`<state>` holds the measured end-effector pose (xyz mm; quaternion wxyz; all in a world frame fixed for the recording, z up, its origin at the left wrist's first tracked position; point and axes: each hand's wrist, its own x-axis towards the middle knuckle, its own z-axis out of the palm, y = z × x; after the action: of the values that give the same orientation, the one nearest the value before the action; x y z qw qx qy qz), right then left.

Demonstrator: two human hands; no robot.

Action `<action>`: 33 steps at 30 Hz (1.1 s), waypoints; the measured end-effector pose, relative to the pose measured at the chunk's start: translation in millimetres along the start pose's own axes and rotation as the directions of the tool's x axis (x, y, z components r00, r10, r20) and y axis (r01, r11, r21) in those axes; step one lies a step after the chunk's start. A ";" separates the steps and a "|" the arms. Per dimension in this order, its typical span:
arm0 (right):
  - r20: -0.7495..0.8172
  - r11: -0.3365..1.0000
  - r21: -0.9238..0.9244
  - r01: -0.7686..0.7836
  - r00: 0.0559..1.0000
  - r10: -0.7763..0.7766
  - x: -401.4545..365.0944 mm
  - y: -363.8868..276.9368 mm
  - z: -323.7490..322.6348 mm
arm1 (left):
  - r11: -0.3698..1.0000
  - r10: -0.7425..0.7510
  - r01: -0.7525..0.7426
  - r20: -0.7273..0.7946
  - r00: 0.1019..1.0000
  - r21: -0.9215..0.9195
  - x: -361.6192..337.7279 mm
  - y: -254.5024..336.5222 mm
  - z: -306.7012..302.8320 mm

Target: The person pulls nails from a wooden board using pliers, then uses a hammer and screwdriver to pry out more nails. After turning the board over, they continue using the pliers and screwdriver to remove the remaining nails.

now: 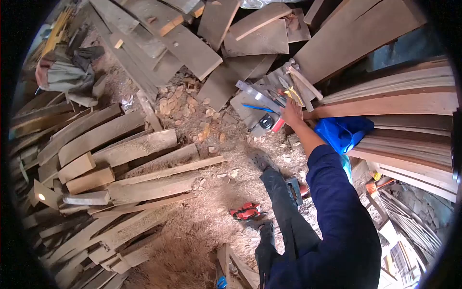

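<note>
My right hand (291, 113) reaches down to a board (248, 113) with tools lying on it, its fingers stretched over them. Just beyond the fingertips lies a yellow tool (293, 95) whose kind I cannot make out. Beside the hand are a red and white object (278, 125) and a black tape measure (265, 121). A blue pencil-like strip (257, 108) and a metal ruler or square (255, 93) lie further left on the board. My left hand is out of view.
Stacked planks (125, 149) fill the left side, and wide boards (187, 48) lie at the top. A blue bag (339, 132) hangs by the timber stack (394, 103) on the right. A red power tool (246, 212) sits on the sawdust-covered floor near my feet.
</note>
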<state>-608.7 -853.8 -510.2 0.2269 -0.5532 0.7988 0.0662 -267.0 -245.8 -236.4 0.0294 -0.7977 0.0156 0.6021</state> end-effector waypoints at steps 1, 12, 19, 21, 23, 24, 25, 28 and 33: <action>-0.001 0.999 0.032 0.016 1.000 -0.016 -0.2 0.9 2.4 | 1.000 -0.008 0.008 0.005 1.000 0.017 -0.9 1.5 0.0; -0.114 0.959 0.284 0.001 0.993 0.033 56.8 10.1 10.3 | 0.980 0.041 -0.059 0.102 0.994 0.189 -17.9 -5.7 -38.0; -0.027 0.949 0.308 0.063 0.998 -0.058 77.0 18.8 15.3 | 0.923 0.360 -0.353 -0.015 0.933 0.155 40.8 154.7 -42.4; -0.020 0.939 0.334 0.076 0.997 -0.074 71.8 19.2 8.9 | 0.888 0.453 -0.451 0.010 0.891 -0.087 87.0 201.9 -29.9; -0.061 0.970 0.212 0.120 0.992 -0.109 62.8 17.3 7.5 | 0.824 0.560 -0.549 0.058 0.826 -0.136 77.4 301.3 -4.1; -0.079 0.970 0.226 0.093 0.994 -0.077 53.5 11.9 -0.3 | 0.779 0.626 -0.625 0.105 0.773 -0.043 81.4 338.3 6.4; -0.075 0.969 0.229 0.090 0.994 -0.074 41.5 5.8 -3.7 | 0.720 0.679 -0.693 0.161 0.716 0.047 84.1 371.4 15.2; -0.122 0.867 0.404 0.291 0.957 -0.264 1.2 -14.9 -27.3 | -0.040 0.886 -0.799 0.390 0.249 0.600 65.7 494.5 39.4; 0.133 0.520 0.815 0.258 0.789 -0.600 -108.4 -76.1 -99.7 | -0.516 0.819 -0.528 0.568 -0.075 0.674 29.4 597.0 79.6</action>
<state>-537.1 -825.6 -363.3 0.6041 -0.5621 0.5186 -0.2239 -371.4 -836.0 -303.2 -0.0281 -0.4375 0.8810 0.1778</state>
